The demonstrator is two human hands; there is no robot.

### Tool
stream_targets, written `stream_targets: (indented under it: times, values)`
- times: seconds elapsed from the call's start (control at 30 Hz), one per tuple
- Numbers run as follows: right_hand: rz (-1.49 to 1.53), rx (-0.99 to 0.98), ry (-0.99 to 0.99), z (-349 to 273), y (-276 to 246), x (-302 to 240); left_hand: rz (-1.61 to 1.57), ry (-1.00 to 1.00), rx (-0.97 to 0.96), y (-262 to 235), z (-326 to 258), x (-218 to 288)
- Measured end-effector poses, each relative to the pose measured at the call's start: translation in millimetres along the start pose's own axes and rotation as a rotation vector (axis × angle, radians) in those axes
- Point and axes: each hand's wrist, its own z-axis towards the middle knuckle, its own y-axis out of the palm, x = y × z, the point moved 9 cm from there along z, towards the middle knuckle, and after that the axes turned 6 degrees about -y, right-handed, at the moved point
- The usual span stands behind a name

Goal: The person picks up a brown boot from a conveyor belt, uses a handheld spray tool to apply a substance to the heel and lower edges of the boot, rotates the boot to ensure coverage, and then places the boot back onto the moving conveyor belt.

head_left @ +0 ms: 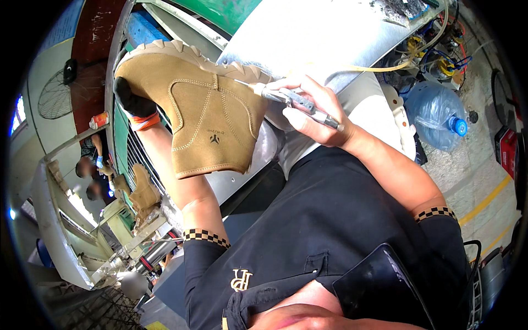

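Note:
A tan suede boot (pixel 214 115) with a pale lugged sole is held up on its side in front of me. My left hand (pixel 132 102), in a black glove with an orange cuff, grips it at the toe; part of the hand is hidden behind the boot. My bare right hand (pixel 319 104) is closed round a pen-shaped metal tool (pixel 305 104). The tool's thin tip points at the upper's edge near the sole; I cannot tell whether it touches. A yellowish hose (pixel 379 69) runs from behind my right hand toward the right.
Beyond the boot lies a bright metal work surface (pixel 264 38). To the right are a large blue water bottle (pixel 437 115) and tangled hoses and wires (pixel 440 60). More tan boots (pixel 144 190) stand at the left, near a conveyor-like machine (pixel 66 220). Other people (pixel 96 179) work farther off.

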Motion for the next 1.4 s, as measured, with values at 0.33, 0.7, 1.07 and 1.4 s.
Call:
stream_targets:
  times: [0.33, 0.7, 1.07, 1.4]
  values:
    - [-0.046, 0.065, -0.002, -16.5, -12.5, 12.3, -0.084, -0.148, 0.125, -19.4, -27.7, -34.2]
    - [0.002, 0.113, 0.066, -1.0, 3.2, 25.5, -0.399, -0.374, 0.553, -61.7, -147.7, -82.5]
    - [-0.123, 0.073, 0.085, 15.2, 15.4, 31.5, -0.412, -0.563, 0.922, 7.2, -290.9, -99.0]
    - [-0.194, 0.086, 0.046, 1.8, 18.2, 30.5, -0.351, -0.860, 0.781, 90.9, -332.2, -104.1]
